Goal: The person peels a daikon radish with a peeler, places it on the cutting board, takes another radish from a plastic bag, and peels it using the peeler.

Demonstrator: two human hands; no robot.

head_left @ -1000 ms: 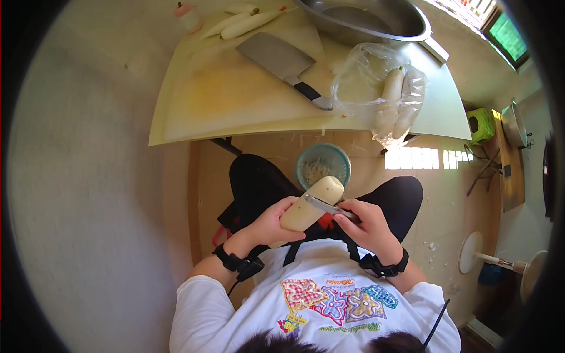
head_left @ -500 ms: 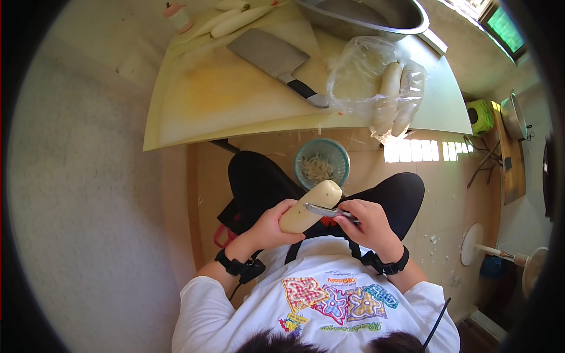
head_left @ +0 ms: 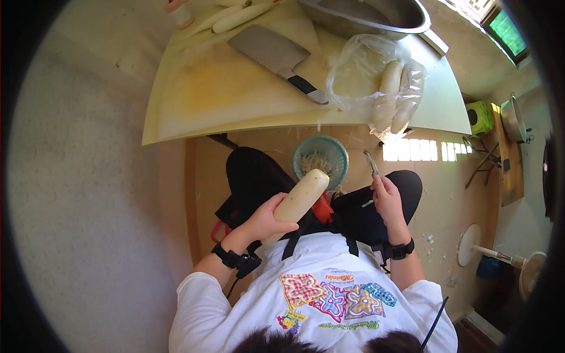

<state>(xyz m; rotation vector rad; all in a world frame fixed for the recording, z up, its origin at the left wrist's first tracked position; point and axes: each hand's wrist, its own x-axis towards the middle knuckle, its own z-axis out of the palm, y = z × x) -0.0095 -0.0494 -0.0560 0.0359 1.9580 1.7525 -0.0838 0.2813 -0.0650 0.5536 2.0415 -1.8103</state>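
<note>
My left hand (head_left: 268, 219) is wrapped round a pale white radish (head_left: 303, 195), which tilts up and to the right above my lap. In my right hand (head_left: 388, 200), held out over my right knee, is a metal peeler (head_left: 371, 163) pointing upward, apart from the radish. Between my knees on the floor stands a blue-green plastic basket (head_left: 343, 154) with whitish peelings (head_left: 315, 162) in it. The near end of the radish is partly hidden by my hand.
On the table (head_left: 442, 112) ahead lie a cleaver (head_left: 273, 50) on a cutting board (head_left: 200, 88), a clear bag holding radishes (head_left: 388, 88), a metal basin (head_left: 421, 26) and more white radishes (head_left: 241, 19). A white fan (head_left: 471, 244) is on the right; a wall (head_left: 88, 176) closes the left.
My right hand has moved the peeler away from the radish, to the right and up. My left hand has lowered slightly leftward with the radish, now showing more of its length.
</note>
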